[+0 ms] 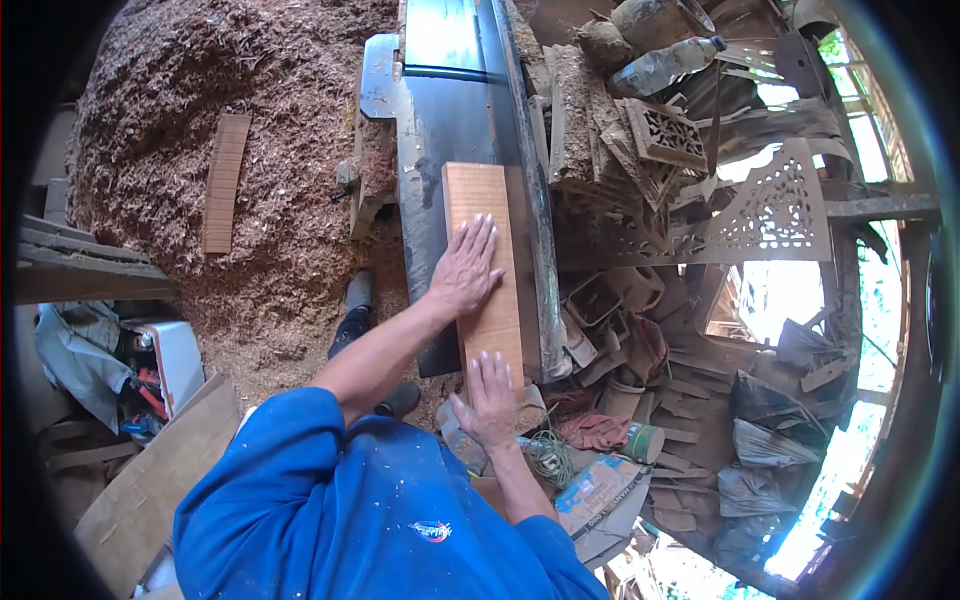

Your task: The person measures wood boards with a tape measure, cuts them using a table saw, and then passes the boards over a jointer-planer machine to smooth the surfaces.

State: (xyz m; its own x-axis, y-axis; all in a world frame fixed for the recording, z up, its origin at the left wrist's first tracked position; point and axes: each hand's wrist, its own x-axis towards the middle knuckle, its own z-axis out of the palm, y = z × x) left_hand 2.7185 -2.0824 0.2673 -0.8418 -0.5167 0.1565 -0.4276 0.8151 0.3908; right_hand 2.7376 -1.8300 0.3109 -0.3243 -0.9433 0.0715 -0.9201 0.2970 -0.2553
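Observation:
A long reddish-brown wooden board lies lengthwise on the dark metal table of a jointer, beside the raised fence on its right. My left hand rests flat on the middle of the board with the fingers stretched forward. At the near end, my right hand lies with its fingers extended on top of the wood and the thumb out to the side; its palm reaches past the edge. The dark cross slot of the machine is farther ahead, beyond the board's far end.
A large heap of wood shavings fills the left, with another wooden board on it. Carved wood panels, a plastic bottle and offcuts crowd the right. A plywood sheet leans at lower left.

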